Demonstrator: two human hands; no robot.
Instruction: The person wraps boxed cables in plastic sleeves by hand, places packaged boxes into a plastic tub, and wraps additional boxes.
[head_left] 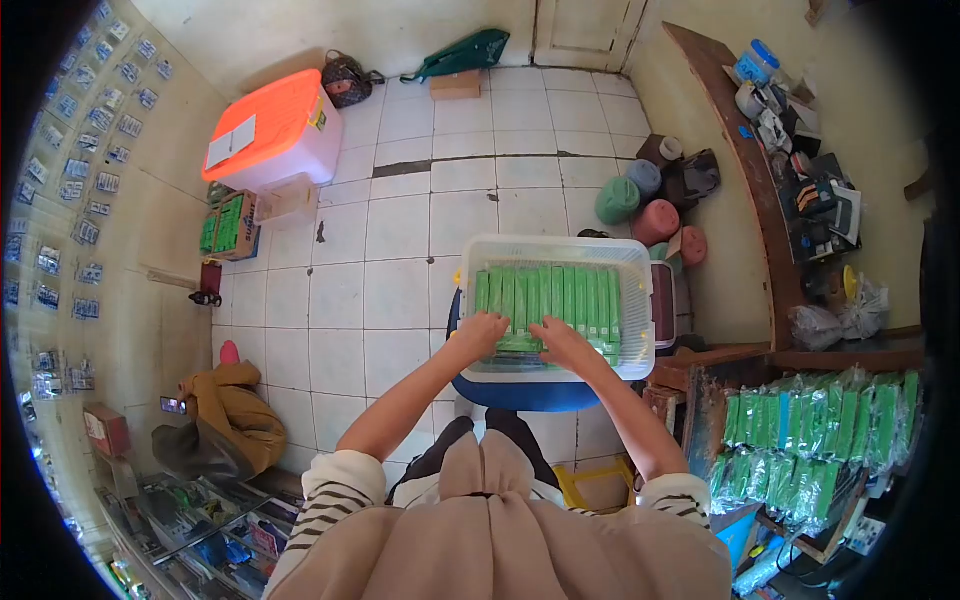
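Note:
A white plastic basket (637,300) stands in front of me on a blue support (530,397). Inside it, a row of narrow green packets (555,290) in clear wrap stands side by side, with more green packets lying along the near side. My left hand (482,334) is at the near left of the row, fingers curled against the packets. To its right, my right hand (560,340) touches the packets near the middle, its fingers bent. The fingertips are too small to show whether either hand grips a packet.
A person (235,420) sits at the left with a phone. An orange-lidded bin (265,125) and a box of green packets (232,225) stand at the upper left. Wrapped green packets (800,430) fill a shelf at the right. Rolls (655,220) lie beyond the basket.

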